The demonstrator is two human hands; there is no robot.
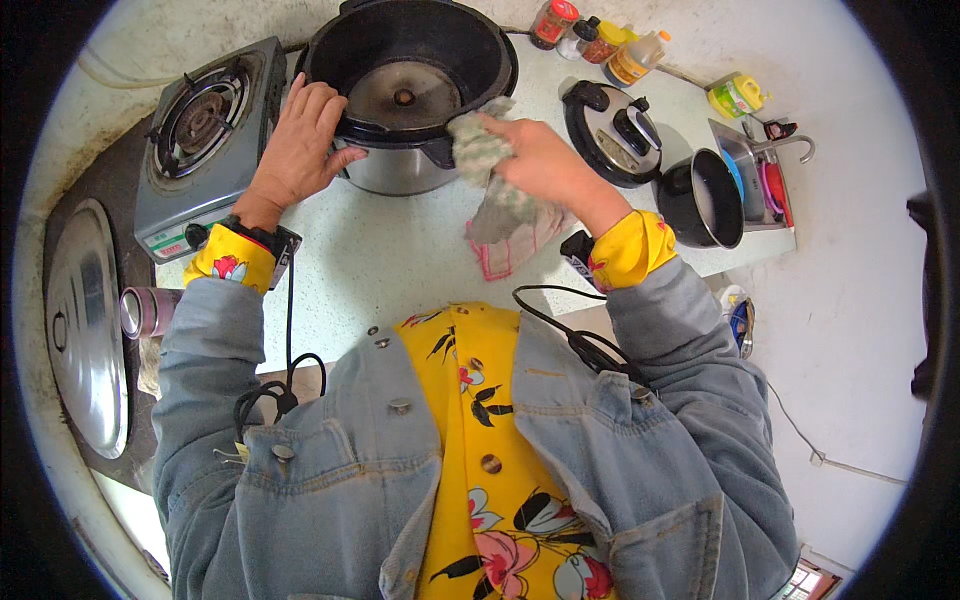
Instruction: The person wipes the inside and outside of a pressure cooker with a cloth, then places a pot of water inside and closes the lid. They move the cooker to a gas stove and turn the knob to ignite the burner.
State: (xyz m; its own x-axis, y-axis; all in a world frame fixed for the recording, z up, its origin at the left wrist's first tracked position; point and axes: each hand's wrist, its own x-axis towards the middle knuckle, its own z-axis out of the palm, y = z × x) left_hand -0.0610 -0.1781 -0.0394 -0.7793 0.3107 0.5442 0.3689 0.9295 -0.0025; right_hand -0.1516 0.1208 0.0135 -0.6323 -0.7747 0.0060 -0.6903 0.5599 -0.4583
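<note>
A large electric pressure cooker (401, 166), without its lid, stands at the top of the counter, its dark inside showing a round heating plate. My left hand (304, 142) rests on the left side of its black rim, fingers over the edge and thumb against the front. In my right hand (525, 154) is a pale checked cloth (478, 150), bunched against the rim's right front; its pink-edged end hangs down towards the counter. The cooker's lid (613, 133) lies to the right, and beside it is a black inner pot (701, 199), tilted in view.
A gas stove (206, 142) stands left of the cooker. Further left are a large metal lid (88, 326) and a pink flask (150, 311). Seasoning jars (553, 26) line the back wall. A sink (757, 176) with a faucet and a yellow bottle (737, 96) are at right.
</note>
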